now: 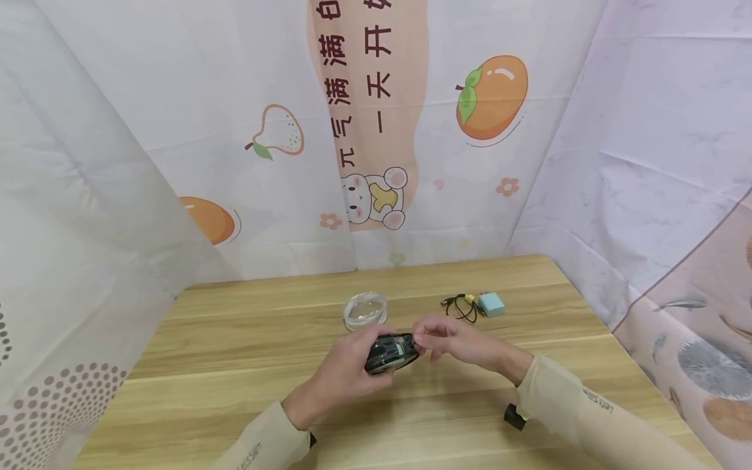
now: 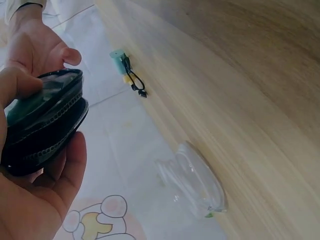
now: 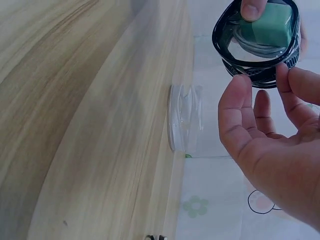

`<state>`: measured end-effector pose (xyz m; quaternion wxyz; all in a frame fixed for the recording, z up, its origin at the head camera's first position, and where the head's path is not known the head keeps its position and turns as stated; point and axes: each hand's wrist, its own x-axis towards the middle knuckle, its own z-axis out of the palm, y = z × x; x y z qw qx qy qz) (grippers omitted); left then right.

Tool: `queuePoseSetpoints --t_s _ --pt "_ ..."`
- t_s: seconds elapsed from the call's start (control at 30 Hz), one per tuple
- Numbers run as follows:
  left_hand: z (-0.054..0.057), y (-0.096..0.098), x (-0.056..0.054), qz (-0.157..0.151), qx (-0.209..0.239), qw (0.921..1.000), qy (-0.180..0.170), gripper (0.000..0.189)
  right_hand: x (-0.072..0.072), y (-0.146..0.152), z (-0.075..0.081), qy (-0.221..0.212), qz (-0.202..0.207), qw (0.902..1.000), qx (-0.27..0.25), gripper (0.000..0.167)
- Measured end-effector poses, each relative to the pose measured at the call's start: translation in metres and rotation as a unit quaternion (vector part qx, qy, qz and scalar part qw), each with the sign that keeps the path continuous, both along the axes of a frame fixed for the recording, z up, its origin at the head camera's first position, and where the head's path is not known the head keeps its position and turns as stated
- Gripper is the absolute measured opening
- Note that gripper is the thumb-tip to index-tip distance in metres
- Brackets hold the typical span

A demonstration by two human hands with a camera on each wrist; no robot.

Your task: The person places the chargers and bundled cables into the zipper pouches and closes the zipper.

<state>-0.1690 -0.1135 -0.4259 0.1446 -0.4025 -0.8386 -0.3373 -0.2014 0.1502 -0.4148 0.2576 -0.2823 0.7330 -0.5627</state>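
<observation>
A small round black-edged zip case (image 1: 390, 356) with a clear face is held above the table. My left hand (image 1: 352, 365) grips it, thumb over the clear face and fingers beneath. The left wrist view shows two toothed zip edges (image 2: 60, 107) standing apart along the case's side. Inside, in the right wrist view, lie a green block (image 3: 274, 25) and a loop of grey cable (image 3: 260, 48). My right hand (image 1: 452, 339) has its thumb and forefinger at the case's right end, pinching the rim; the zip pull itself is hidden.
Farther back on the wooden table (image 1: 264, 326) lies a round clear case (image 1: 365, 310) with a whitish edge. To its right are a black cable (image 1: 461, 307) with a yellow tie and a light blue plug charger (image 1: 491, 304). Printed cloth (image 1: 282, 215) hangs behind the table.
</observation>
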Motion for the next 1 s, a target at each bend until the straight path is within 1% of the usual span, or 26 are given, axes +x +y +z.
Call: queuePoseSetpoints --t_s 0.23,0.47,0.6,0.67,0.83,1.0 --pt "-0.0007 0.0005 -0.0003 -0.006 0.003 0.9998 -0.017 0.059 0.0001 0.0016 -0.0006 -0.006 0.002 1.0000 -0.003 0.023" --pt "-0.0049 0.0001 -0.0017 -0.018 0.020 0.9981 -0.055 0.060 0.0022 0.0018 -0.0028 -0.017 -0.011 0.9998 -0.001 0.022" --pt "-0.0071 -0.0012 -0.0027 -0.027 0.024 0.9966 -0.074 0.059 0.0031 0.0022 -0.0037 -0.019 -0.009 0.9998 0.001 0.022" --pt "-0.0077 -0.0018 -0.0031 -0.029 0.028 0.9953 -0.088 0.059 0.0031 0.0023 -0.0037 -0.017 -0.010 0.9998 0.005 0.023" --pt "-0.0056 -0.0022 -0.0038 -0.028 0.046 0.9892 -0.137 0.057 0.0027 0.0021 -0.0008 -0.012 -0.006 0.9998 0.014 0.025" --pt "-0.0028 -0.0012 -0.0042 -0.025 0.053 0.9842 -0.167 0.056 0.0029 0.0025 0.0012 -0.013 -0.006 0.9997 0.017 0.025"
